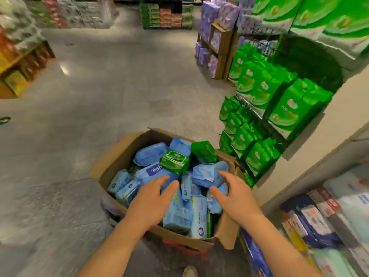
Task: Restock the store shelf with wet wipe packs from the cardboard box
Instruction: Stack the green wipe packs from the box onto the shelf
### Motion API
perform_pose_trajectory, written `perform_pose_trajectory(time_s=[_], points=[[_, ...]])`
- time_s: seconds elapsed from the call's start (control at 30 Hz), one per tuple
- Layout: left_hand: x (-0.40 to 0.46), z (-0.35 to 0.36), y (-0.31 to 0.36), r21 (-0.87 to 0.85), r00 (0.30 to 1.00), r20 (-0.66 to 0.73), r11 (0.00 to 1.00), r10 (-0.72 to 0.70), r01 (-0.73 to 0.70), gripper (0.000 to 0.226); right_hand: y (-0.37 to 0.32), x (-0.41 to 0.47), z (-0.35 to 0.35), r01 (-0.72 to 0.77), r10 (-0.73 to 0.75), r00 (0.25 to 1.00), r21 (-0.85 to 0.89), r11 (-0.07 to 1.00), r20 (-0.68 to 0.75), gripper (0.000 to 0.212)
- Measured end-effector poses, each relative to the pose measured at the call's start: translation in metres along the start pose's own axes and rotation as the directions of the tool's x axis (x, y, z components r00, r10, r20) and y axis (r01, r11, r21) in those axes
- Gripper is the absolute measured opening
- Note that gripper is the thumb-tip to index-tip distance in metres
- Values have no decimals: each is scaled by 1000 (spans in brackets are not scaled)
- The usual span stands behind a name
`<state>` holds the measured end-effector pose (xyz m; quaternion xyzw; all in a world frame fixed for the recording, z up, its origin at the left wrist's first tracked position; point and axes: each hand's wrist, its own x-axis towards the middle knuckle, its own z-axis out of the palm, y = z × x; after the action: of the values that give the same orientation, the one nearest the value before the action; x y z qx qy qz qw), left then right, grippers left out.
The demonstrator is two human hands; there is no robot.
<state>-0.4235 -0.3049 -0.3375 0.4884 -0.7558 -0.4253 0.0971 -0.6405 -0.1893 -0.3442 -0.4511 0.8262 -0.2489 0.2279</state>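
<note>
An open cardboard box [117, 158] stands on the floor in front of me, filled with several blue wet wipe packs [149, 153] and two green packs [174, 161]. My left hand [153, 196] hovers over the blue packs in the middle of the box, fingers spread and holding nothing. Over the box's right side, my right hand [232, 193] is spread just below a crumpled blue pack [208, 173], also holding nothing. The store shelf [283, 140] on the right carries rows of green packs [259, 90].
Lower shelves at the bottom right hold blue, white and red packs [315, 222]. Purple packs sit on a wooden rack [221, 48] further back. Grey floor [99, 92] spreads left and ahead. More stocked racks stand at the far left and back. A shoe [189, 271] shows below.
</note>
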Motion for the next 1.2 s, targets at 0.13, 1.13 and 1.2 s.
perform_pose_trajectory(time_s=[0.13,1.13,1.2], points=[[45,-5,-6,-15,992,-53,993,-118,117,58,0,74,27,9,-16,997,102,995,75,63],[100,-24,-72,-117,960,213,971,-181,209,59,-13,103,133,28,-28,1000,-38,999,0,65],[99,-4,-47,-139,964,245,980,-107,144,62,-9,64,98,51,-49,996,25,998,-77,71]])
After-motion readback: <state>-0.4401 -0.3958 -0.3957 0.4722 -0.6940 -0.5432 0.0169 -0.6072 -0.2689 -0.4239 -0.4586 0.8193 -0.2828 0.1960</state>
